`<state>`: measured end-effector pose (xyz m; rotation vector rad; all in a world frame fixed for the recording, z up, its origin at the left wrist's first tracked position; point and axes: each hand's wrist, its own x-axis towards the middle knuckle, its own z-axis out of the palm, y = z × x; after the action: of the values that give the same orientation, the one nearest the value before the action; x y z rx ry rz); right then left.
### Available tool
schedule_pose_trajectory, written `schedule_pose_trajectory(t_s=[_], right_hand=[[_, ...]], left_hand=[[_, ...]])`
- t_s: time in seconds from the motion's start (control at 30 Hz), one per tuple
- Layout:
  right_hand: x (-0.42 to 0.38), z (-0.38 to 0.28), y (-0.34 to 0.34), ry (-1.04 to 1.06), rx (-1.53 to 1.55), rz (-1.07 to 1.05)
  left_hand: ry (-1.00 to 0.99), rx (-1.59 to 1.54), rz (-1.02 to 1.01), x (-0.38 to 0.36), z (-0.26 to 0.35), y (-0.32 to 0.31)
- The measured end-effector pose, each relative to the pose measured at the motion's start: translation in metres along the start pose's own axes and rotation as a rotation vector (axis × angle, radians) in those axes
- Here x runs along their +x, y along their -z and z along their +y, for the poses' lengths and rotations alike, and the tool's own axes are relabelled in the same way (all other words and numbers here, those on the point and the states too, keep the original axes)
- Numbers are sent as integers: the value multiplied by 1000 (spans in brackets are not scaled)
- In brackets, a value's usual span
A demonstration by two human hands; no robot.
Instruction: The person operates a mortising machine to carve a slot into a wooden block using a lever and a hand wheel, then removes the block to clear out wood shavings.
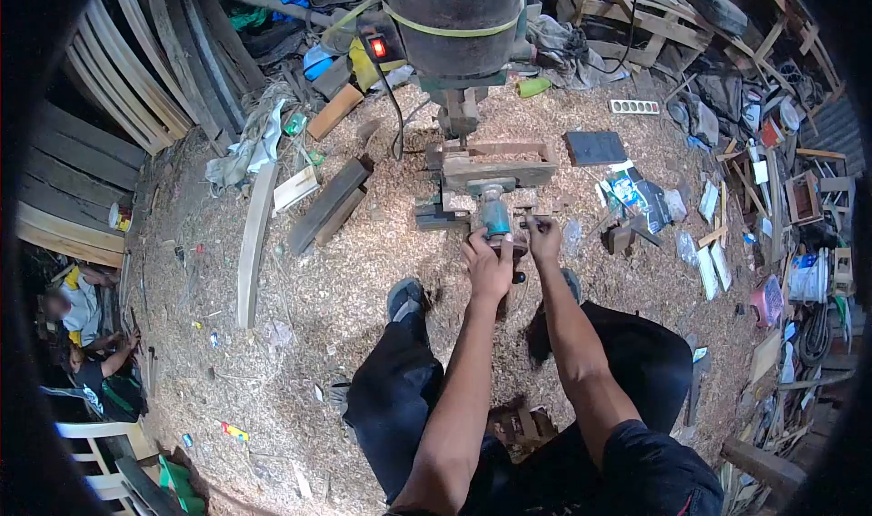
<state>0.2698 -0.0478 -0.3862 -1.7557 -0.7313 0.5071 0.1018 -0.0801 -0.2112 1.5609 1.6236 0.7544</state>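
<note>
Forward between parted knees in dark trousers (395, 380), stretches both bare arms over a floor (336, 352) strewn with wood shavings, with a sandal (405, 294) planted toward 8 o'clock from the work. Bends the left hand (489, 260) over the near end of a teal vise (495, 216), with fingers curled about it; cannot tell if gripping or merely resting. Pinches a small dark handle (526, 223) between bent fingers of the right hand (543, 242), at 2 o'clock from the left.

Faces, at 12 just past the teal part of the vise, a wooden workpiece (509, 166) set crosswise with shavings in its hollow, near its left end a drill (459, 112) pointing down; cannot tell whether touching.

Farther out, shows a dark beam (329, 209) and then a curved plank (258, 243) toward 9 o'clock, and between 1 and 2 a dark slab (595, 148) with a white power strip (634, 107) past it. Rises at 12 to a dark housing (454, 44) ringed by a yellow band, with a glowing red switch (379, 48) at 11. Takes in a pink basket (768, 300) just past 3 and long curved boards (127, 71) at 10. Includes, at the far edge near 9, a person (86, 312) in light clothing and a second person (113, 393) in dark.
</note>
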Motion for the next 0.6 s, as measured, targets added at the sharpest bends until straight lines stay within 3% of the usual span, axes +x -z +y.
schedule_pose_trajectory(t_s=[0.03,0.07,0.13,0.23,0.33,0.37,0.47,0.5,0.6], right_hand=[[-18,-54,11,265,-304,40],[-20,-66,6,301,-382,118],[-18,-58,-10,285,-148,318],[-5,-51,6,-659,351,-63],[-1,-2,-4,-78,-298,118],[-9,-36,7,-103,-424,110],[-8,-34,5,-602,386,-16],[-10,-34,9,-672,569,-157],[-8,-44,12,-611,441,-223]], left_hand=[[-6,-6,1,0,-3,-2],[-13,-15,3,1,-6,-4],[-14,-34,-2,3,-4,-3],[14,-45,-24,0,0,2],[6,-40,-17,0,0,1],[-11,-40,-6,1,-4,-2],[-4,-28,3,-1,-4,-2],[4,-23,4,0,-2,-1],[17,-23,-9,0,1,1]])
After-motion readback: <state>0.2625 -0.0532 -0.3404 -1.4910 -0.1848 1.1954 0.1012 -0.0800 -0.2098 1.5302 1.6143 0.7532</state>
